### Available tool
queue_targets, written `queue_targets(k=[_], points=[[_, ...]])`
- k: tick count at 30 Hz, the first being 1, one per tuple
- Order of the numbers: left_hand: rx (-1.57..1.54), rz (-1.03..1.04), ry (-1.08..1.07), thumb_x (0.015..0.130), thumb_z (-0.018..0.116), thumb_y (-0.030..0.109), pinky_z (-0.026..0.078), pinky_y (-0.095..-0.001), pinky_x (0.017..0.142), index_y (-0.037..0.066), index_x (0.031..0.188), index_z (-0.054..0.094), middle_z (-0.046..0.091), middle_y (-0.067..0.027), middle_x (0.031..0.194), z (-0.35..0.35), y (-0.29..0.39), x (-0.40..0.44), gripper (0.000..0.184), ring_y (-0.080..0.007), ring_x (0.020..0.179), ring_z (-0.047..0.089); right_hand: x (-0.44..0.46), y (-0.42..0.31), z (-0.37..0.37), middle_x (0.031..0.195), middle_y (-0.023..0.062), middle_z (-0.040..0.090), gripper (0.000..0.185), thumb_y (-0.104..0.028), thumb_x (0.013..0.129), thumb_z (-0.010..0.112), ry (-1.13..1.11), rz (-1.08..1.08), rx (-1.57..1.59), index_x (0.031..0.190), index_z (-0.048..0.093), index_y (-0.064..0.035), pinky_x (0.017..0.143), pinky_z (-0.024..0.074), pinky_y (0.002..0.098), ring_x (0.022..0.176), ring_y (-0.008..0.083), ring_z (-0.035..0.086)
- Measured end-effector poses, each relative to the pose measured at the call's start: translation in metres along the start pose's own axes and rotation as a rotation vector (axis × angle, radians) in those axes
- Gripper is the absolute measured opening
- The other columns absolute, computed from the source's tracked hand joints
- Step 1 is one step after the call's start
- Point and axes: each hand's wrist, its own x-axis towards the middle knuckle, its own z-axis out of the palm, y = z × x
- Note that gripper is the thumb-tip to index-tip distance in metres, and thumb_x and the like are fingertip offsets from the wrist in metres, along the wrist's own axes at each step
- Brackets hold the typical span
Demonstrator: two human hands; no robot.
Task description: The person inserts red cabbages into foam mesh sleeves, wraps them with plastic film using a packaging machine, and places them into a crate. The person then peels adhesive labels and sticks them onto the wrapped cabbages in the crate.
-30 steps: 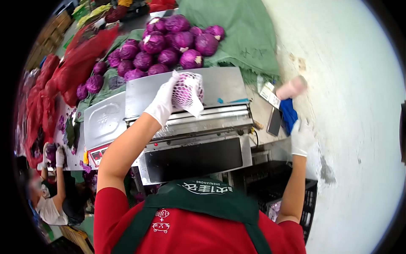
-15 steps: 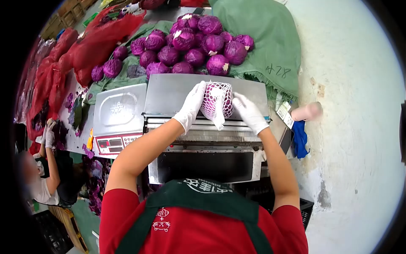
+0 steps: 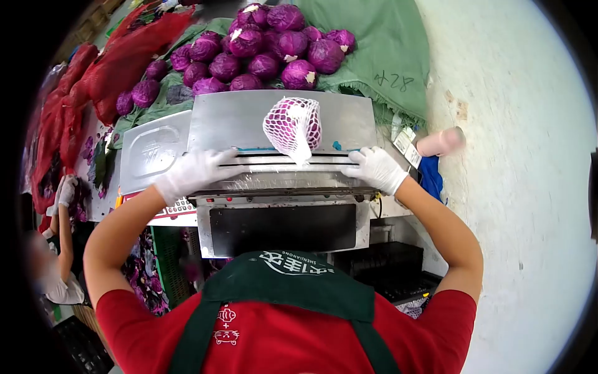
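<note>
A red cabbage in a white foam net (image 3: 291,124) rests on the steel top of the wrapping machine (image 3: 215,118), the net's gathered tail hanging toward the rollers (image 3: 274,161). At the left end of the rollers, my gloved left hand (image 3: 194,174) has its fingers closed at the edge of shiny clear film (image 3: 280,179). My gloved right hand (image 3: 379,169) pinches at the right end in the same way. The film is hard to see between the fingers. Neither hand touches the cabbage.
Several bare red cabbages (image 3: 261,65) are piled on green cloth (image 3: 389,43) behind the machine. A scale (image 3: 152,146) stands left, near red mesh sacks (image 3: 112,81). A pink cylinder (image 3: 439,142) lies right, beside the wall. A co-worker's gloved hands (image 3: 65,190) are at far left.
Both hands have let go of the netted cabbage, leaving it on the steel top. They have moved apart and toward me, to opposite ends of the rollers. The view has shifted slightly.
</note>
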Motion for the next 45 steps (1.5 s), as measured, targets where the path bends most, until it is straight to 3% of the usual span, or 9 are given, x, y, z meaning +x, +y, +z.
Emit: queue_targets(k=[8,12,18,22,26,28,33,40,45], points=[[-1.486,-0.840,0.457,0.095,0.047,0.007,0.049,-0.0216,0.060,0.002,0.091,0.055,0.066,-0.0084,0.083,-0.013,0.043,-0.006,0.010,-0.0100,0.067,0.063,0.010,-0.016,-0.076,0.079,0.0085,0.061,0.012,-0.010,0.093,0.051,-0.094,0.718,1.390,0.084,0.048,-0.0034,0.061,0.0502,0.0253,0.066,0.0128,0.063],[-1.004,-0.490,0.778,0.092,0.057,0.017,0.047,-0.0359,0.091,-0.001,0.111,0.054,0.062,-0.0195,0.112,-0.063,0.013,0.010,0.027,-0.0238,0.105,0.060,0.031,0.023,-0.113,0.085,0.0071,0.062,0.002,-0.002,0.091,0.051,0.574,0.683,1.510,0.089,0.052,-0.0032,0.068,0.0525,0.0255,0.075,0.0124,0.063],[-0.706,-0.301,0.250,0.054,0.087,0.031,0.028,-0.0370,0.110,0.011,0.145,0.024,0.029,-0.0211,0.146,0.012,-0.023,0.103,0.112,-0.0310,0.134,0.032,0.106,0.050,-0.010,0.121,0.0208,0.054,0.056,0.003,0.081,0.053,0.139,0.266,0.226,0.134,0.040,-0.0069,0.096,0.0440,0.0375,0.114,0.0375,0.052],[-1.766,-0.510,0.477,0.073,0.079,0.029,0.039,-0.0323,0.102,0.004,0.136,0.038,0.051,-0.0125,0.128,0.041,-0.030,0.132,0.079,-0.0204,0.119,0.049,0.112,0.033,0.018,0.130,0.0190,0.047,0.081,-0.014,0.074,0.072,0.254,0.483,1.138,0.140,0.026,-0.0039,0.106,0.0353,0.0337,0.121,0.0285,0.048],[-1.711,-0.722,-0.014,0.092,0.055,0.041,0.043,-0.0293,0.097,-0.004,0.129,0.041,0.054,-0.0119,0.122,-0.017,0.008,0.111,0.060,-0.0163,0.110,0.053,0.079,-0.012,-0.039,0.126,0.0119,0.052,0.079,-0.011,0.073,0.075,0.028,0.455,1.785,0.137,0.030,0.0002,0.100,0.0409,0.0304,0.114,0.0171,0.051],[-2.382,-0.759,-0.112,0.085,0.051,0.063,0.055,-0.0316,0.065,0.000,0.130,0.041,0.052,-0.0171,0.123,-0.042,0.056,0.097,0.078,-0.0243,0.104,0.059,0.049,-0.043,-0.064,0.121,0.0107,0.053,0.072,-0.010,0.077,0.067,-0.201,0.655,2.128,0.138,0.029,-0.0025,0.094,0.0464,0.0320,0.109,0.0170,0.055],[-2.284,-0.835,-0.704,0.082,0.023,0.079,0.051,-0.0384,0.081,0.014,0.142,0.032,0.047,-0.0115,0.136,0.000,0.127,0.056,0.088,-0.0264,0.114,0.054,-0.003,-0.121,-0.044,0.110,0.0069,0.059,0.053,-0.022,0.086,0.054,-0.603,0.936,2.496,0.135,0.038,-0.0101,0.083,0.0512,0.0342,0.094,0.0174,0.060],[-2.494,-0.871,-0.282,0.093,0.051,0.045,0.045,-0.0269,0.089,0.007,0.138,0.037,0.056,-0.0078,0.123,0.044,0.173,0.028,0.061,-0.0187,0.110,0.055,-0.035,-0.166,-0.001,0.112,0.0078,0.059,0.039,-0.031,0.092,0.052,-0.442,1.159,2.545,0.123,0.050,-0.0069,0.091,0.0456,0.0343,0.099,0.0166,0.058],[-1.131,-0.799,0.295,0.088,0.061,0.014,0.049,-0.0305,0.075,-0.002,0.106,0.058,0.065,-0.0101,0.089,0.016,0.205,-0.046,0.024,-0.0165,0.083,0.062,-0.056,-0.199,-0.031,0.116,0.0115,0.056,0.041,-0.024,0.091,0.056,0.120,1.220,2.012,0.125,0.049,-0.0012,0.096,0.0422,0.0342,0.109,0.0190,0.054]])
